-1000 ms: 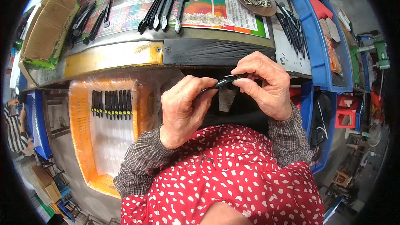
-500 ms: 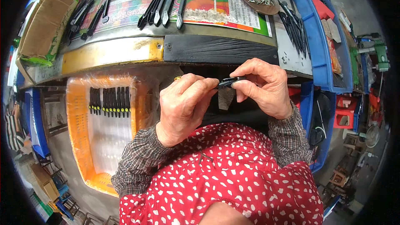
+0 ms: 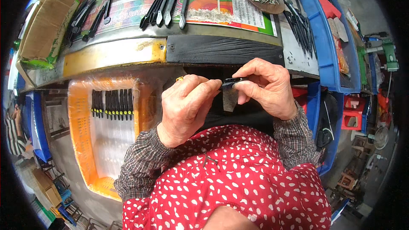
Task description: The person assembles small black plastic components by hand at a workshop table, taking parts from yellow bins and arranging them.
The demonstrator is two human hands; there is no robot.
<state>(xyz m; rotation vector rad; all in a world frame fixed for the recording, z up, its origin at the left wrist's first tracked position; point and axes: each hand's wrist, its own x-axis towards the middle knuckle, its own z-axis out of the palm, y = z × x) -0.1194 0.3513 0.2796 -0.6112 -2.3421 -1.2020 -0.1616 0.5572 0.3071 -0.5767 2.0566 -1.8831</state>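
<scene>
In front of my lap, just below the bench edge, both hands hold one slim black piece (image 3: 231,81) between them. My left hand (image 3: 187,104) pinches its left end, and a yellow ring shows on a finger. At the right end, my right hand (image 3: 268,89) grips it between thumb and fingertips. The piece lies nearly level; its ends are hidden by my fingers, and its exact kind is hard to make out. Several narrow black and grey pieces (image 3: 164,6) of similar look lie on the bench beyond my hands.
An orange crate (image 3: 81,145) at left holds a row of black pieces with yellow-green dots. On the bench stand a brown dish (image 3: 251,1) of small metal parts, more black pieces (image 3: 298,30), a cardboard box (image 3: 49,21) and a blue tray (image 3: 315,25).
The black piece has turned slightly between my fingers and shows a broader, shiny side. Both hands have shifted a little to the left and keep their hold.
</scene>
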